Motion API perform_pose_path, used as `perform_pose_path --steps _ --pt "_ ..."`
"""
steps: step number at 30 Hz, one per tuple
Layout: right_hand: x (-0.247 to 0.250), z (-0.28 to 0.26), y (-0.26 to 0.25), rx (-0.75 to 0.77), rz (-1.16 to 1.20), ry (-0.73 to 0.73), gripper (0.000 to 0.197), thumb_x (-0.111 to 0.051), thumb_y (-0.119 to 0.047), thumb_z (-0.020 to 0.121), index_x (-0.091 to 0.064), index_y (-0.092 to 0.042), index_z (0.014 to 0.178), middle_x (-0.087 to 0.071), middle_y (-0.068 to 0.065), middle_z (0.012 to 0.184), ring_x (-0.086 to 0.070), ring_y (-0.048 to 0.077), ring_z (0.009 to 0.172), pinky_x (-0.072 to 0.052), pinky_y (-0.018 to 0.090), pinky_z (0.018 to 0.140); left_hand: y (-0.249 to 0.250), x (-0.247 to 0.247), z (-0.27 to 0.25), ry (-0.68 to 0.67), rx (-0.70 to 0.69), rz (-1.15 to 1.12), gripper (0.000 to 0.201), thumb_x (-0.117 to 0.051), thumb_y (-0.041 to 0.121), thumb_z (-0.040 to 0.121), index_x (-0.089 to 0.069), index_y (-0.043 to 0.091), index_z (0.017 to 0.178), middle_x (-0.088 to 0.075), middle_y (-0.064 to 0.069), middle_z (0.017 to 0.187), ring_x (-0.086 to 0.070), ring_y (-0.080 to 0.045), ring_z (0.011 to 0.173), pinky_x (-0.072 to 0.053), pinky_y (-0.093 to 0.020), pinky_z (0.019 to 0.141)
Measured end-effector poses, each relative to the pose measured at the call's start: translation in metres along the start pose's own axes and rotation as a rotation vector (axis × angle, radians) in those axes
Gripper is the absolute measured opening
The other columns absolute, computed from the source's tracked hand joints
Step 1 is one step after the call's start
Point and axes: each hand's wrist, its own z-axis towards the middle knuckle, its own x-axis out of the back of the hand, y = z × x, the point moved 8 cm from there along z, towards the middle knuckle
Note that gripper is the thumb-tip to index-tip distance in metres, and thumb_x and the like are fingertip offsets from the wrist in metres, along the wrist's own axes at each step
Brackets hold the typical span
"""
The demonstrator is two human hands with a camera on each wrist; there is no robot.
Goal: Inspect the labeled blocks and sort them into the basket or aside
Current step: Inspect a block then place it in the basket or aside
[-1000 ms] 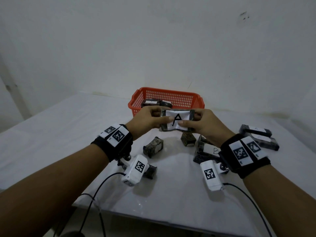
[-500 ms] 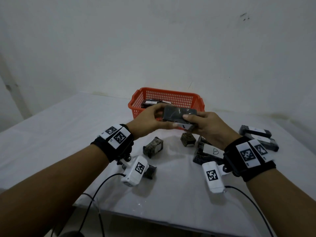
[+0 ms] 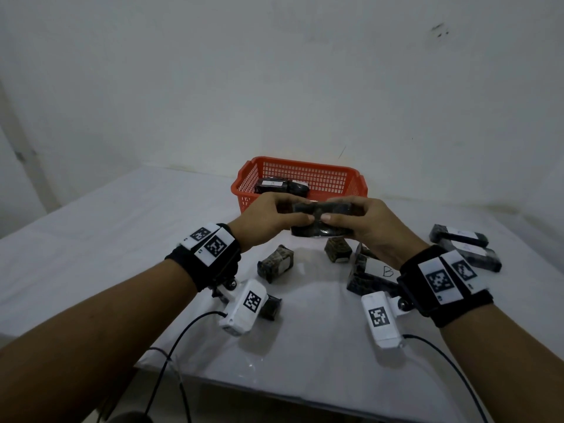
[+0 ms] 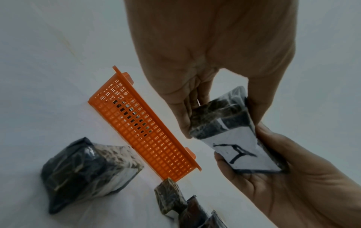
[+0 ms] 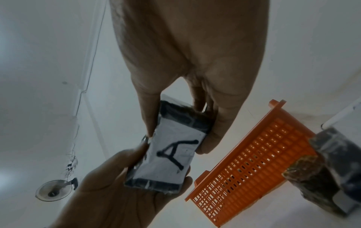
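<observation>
Both hands hold one dark wrapped block [image 3: 320, 219] in the air just in front of the orange basket [image 3: 305, 175]. My left hand [image 3: 265, 218] grips its left end and my right hand [image 3: 366, 221] grips its right end. From the head view only the block's dark side shows. Its white label with a hand-drawn A [image 4: 238, 152] faces down, and the same label [image 5: 171, 155] shows in the right wrist view. The basket holds two dark blocks [image 3: 280, 186].
Loose wrapped blocks lie on the white table below the hands: one at the left [image 3: 276, 262], a small one [image 3: 337, 250], one labelled B [image 3: 372, 274], and two long ones at the right [image 3: 464, 245]. The table's front edge [image 3: 305, 401] is near. A wall rises behind the basket.
The block has been turned over in both hands. Its A label faced me a second ago; now the dark side is up and the label faces down.
</observation>
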Motion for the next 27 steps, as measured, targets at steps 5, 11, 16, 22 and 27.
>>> perform_pose_path --steps 5,11,16,22,27 --pt "0.006 0.001 0.006 -0.012 0.057 0.008 0.051 -0.086 -0.013 0.073 -0.070 -0.005 0.122 -0.072 0.018 0.122 -0.073 0.034 0.111 -0.055 0.056 0.102 -0.004 0.001 0.001 -0.016 0.033 0.026 0.052 -0.081 0.028 0.085 -0.064 0.016 0.133 -0.073 -0.001 0.122 -0.069 -0.013 0.114 -0.053 -0.037 0.106" --pt "0.004 -0.003 0.009 -0.002 0.002 -0.017 0.063 -0.089 -0.008 0.069 -0.067 -0.015 0.127 -0.069 0.012 0.129 -0.072 0.029 0.114 -0.059 0.051 0.098 0.000 0.004 0.002 0.005 -0.034 0.159 0.043 -0.084 0.016 0.081 -0.069 0.018 0.121 -0.074 0.000 0.115 -0.071 -0.014 0.106 -0.057 -0.039 0.100" --pt "-0.005 -0.006 0.011 -0.146 0.106 -0.079 0.058 -0.082 -0.027 0.079 -0.061 -0.015 0.132 -0.070 0.015 0.128 -0.072 0.032 0.113 -0.058 0.051 0.099 0.010 0.002 -0.002 0.036 -0.121 0.200 0.064 -0.091 0.012 0.072 -0.062 0.017 0.128 -0.065 0.008 0.122 -0.066 -0.008 0.112 -0.058 -0.030 0.097" --pt "0.000 -0.005 0.007 -0.085 0.102 -0.014 0.037 -0.075 -0.010 0.091 -0.067 -0.004 0.126 -0.074 0.020 0.119 -0.075 0.034 0.105 -0.064 0.036 0.077 0.004 -0.010 -0.003 -0.053 0.025 -0.039 0.047 -0.073 0.037 0.091 -0.062 0.013 0.130 -0.073 -0.008 0.118 -0.073 -0.021 0.106 -0.062 -0.040 0.090" --pt "0.002 -0.004 0.007 -0.068 0.124 0.011 0.038 -0.078 -0.013 0.088 -0.068 -0.004 0.124 -0.076 0.020 0.115 -0.075 0.035 0.105 -0.064 0.045 0.084 0.002 -0.008 0.000 0.004 0.021 -0.057 0.033 -0.070 0.018 0.095 -0.068 0.003 0.124 -0.075 -0.016 0.115 -0.073 -0.031 0.105 -0.058 -0.054 0.095"
